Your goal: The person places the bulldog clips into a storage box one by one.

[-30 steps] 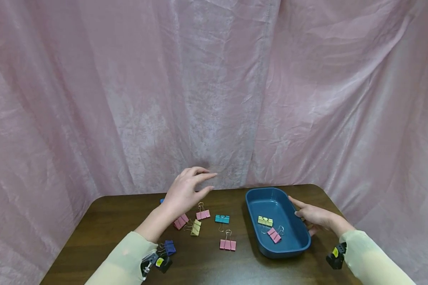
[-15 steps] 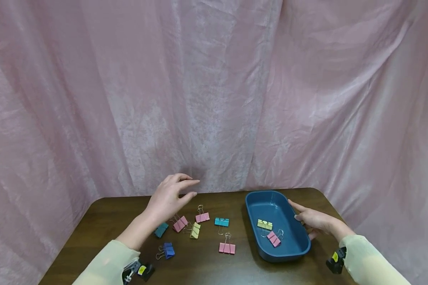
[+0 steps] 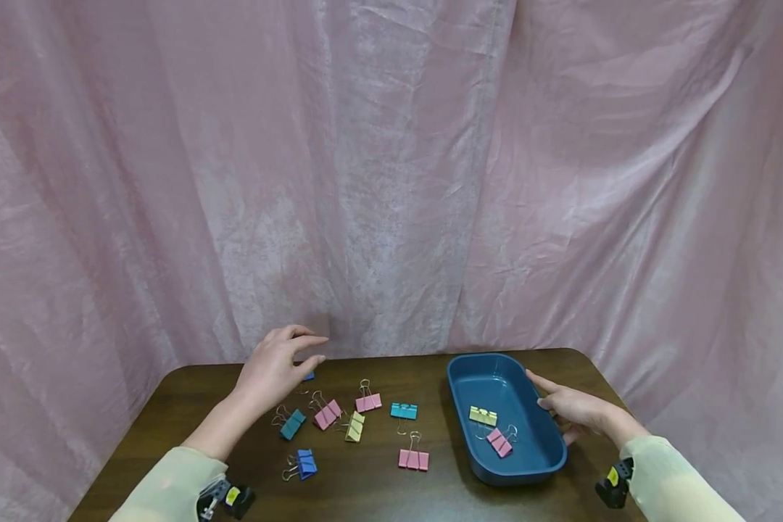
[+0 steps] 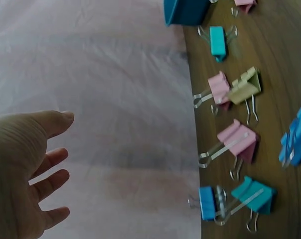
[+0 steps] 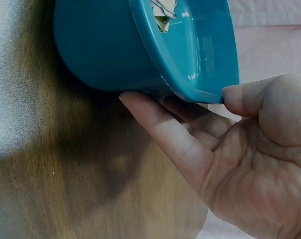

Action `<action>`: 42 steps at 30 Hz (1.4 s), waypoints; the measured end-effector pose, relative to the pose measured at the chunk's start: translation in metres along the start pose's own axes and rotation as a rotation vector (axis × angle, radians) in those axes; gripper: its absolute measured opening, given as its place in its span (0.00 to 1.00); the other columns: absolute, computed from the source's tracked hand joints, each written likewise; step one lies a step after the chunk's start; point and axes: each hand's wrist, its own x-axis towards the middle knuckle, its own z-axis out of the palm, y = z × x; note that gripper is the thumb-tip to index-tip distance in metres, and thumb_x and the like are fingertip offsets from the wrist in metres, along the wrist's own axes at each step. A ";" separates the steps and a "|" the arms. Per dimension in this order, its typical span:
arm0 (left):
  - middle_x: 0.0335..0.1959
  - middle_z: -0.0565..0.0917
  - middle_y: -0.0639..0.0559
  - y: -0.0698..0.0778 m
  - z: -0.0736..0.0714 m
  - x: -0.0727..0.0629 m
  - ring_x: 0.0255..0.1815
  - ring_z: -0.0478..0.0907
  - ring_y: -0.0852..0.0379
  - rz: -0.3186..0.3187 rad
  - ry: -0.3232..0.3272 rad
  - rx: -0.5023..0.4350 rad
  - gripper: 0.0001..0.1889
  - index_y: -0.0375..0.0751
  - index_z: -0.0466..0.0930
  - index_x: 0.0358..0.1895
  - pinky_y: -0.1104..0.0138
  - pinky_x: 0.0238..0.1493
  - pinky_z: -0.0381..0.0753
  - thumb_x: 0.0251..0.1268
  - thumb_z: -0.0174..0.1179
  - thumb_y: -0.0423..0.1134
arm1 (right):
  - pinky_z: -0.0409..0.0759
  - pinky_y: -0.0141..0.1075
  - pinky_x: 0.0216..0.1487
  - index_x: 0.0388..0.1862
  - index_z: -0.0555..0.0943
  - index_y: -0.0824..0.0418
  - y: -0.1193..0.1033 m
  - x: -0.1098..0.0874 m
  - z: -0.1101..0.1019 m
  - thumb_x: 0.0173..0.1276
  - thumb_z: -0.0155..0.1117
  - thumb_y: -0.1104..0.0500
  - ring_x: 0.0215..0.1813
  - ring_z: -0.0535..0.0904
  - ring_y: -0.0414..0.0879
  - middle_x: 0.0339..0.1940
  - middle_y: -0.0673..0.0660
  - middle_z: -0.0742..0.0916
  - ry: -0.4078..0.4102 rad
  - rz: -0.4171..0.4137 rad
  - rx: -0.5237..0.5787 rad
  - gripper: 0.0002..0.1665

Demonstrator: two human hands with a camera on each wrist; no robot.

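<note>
My left hand (image 3: pixel 270 370) hovers over the far left of the table, fingers apart and slightly bent, holding nothing. Below and beside it lie binder clips: a teal one (image 3: pixel 292 425), a pink one (image 3: pixel 328 414) and a blue one (image 3: pixel 309 376) partly hidden by the hand. In the left wrist view the same teal clip (image 4: pixel 255 194) is at lower right. My right hand (image 3: pixel 577 407) grips the right side of a blue tray (image 3: pixel 515 477), thumb at its rim, fingers (image 5: pixel 160 124) against the outer wall. A yellow clip (image 3: pixel 483 415) and a pink clip (image 3: pixel 499 442) lie in the tray.
More binder clips are spread on the wooden table (image 3: pixel 359 500): another blue one (image 3: pixel 307 464), a yellow one (image 3: pixel 355 427), a turquoise one (image 3: pixel 404 411) and two pink ones, one near the front (image 3: pixel 414 460). A pink curtain (image 3: pixel 391 181) hangs behind the table's far edge.
My left hand has moved left and a little lower, uncovering the teal and pink clips beneath it. My right hand keeps its place at the tray.
</note>
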 end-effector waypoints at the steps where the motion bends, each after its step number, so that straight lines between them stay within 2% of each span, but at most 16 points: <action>1: 0.58 0.81 0.49 -0.003 0.000 0.000 0.61 0.74 0.40 -0.007 -0.002 0.005 0.17 0.53 0.87 0.58 0.42 0.59 0.73 0.68 0.69 0.48 | 0.84 0.49 0.27 0.86 0.45 0.49 0.000 0.000 0.000 0.81 0.46 0.63 0.54 0.82 0.65 0.76 0.80 0.60 0.001 0.000 0.000 0.41; 11: 0.58 0.80 0.45 -0.033 -0.001 -0.007 0.60 0.74 0.37 -0.112 -0.048 0.009 0.15 0.49 0.88 0.55 0.40 0.56 0.73 0.70 0.67 0.48 | 0.86 0.53 0.31 0.86 0.46 0.48 0.001 0.000 0.001 0.80 0.47 0.62 0.54 0.81 0.68 0.75 0.80 0.60 0.015 -0.005 0.016 0.42; 17: 0.58 0.80 0.43 -0.045 0.004 -0.014 0.59 0.74 0.37 -0.132 -0.055 0.021 0.14 0.49 0.89 0.54 0.40 0.57 0.73 0.70 0.66 0.48 | 0.85 0.53 0.31 0.86 0.45 0.48 0.001 0.001 0.000 0.80 0.46 0.63 0.54 0.81 0.68 0.75 0.81 0.60 0.016 -0.007 0.015 0.41; 25: 0.58 0.81 0.42 -0.050 0.007 -0.018 0.61 0.74 0.36 -0.146 -0.049 0.029 0.13 0.49 0.89 0.52 0.40 0.56 0.73 0.69 0.67 0.47 | 0.86 0.55 0.34 0.86 0.45 0.49 0.001 0.002 0.001 0.81 0.46 0.62 0.57 0.78 0.75 0.75 0.81 0.60 0.017 -0.002 0.028 0.41; 29: 0.58 0.81 0.42 -0.053 0.007 -0.020 0.61 0.73 0.36 -0.166 -0.065 0.019 0.13 0.49 0.90 0.52 0.39 0.57 0.72 0.69 0.66 0.48 | 0.86 0.54 0.32 0.86 0.45 0.49 0.001 0.001 0.001 0.80 0.46 0.63 0.56 0.79 0.73 0.75 0.81 0.60 0.017 -0.006 0.027 0.41; 32: 0.57 0.81 0.42 -0.058 0.008 -0.024 0.60 0.74 0.36 -0.191 -0.079 0.009 0.12 0.49 0.90 0.50 0.39 0.55 0.73 0.69 0.66 0.48 | 0.86 0.53 0.31 0.86 0.44 0.48 0.001 0.000 0.002 0.80 0.46 0.62 0.55 0.81 0.69 0.75 0.81 0.60 0.009 -0.002 0.024 0.41; 35: 0.56 0.82 0.42 -0.064 0.009 -0.028 0.60 0.74 0.34 -0.222 -0.097 -0.001 0.11 0.48 0.90 0.48 0.38 0.55 0.73 0.68 0.66 0.47 | 0.86 0.54 0.32 0.86 0.44 0.48 0.001 0.000 0.001 0.81 0.45 0.62 0.54 0.81 0.68 0.76 0.81 0.59 -0.004 -0.001 0.026 0.41; 42: 0.61 0.80 0.36 -0.074 0.011 -0.039 0.65 0.68 0.25 -0.314 -0.180 -0.041 0.10 0.48 0.91 0.45 0.32 0.57 0.69 0.69 0.66 0.47 | 0.86 0.54 0.32 0.86 0.44 0.48 0.000 0.000 -0.001 0.81 0.45 0.62 0.54 0.82 0.68 0.76 0.80 0.59 -0.012 -0.007 0.022 0.41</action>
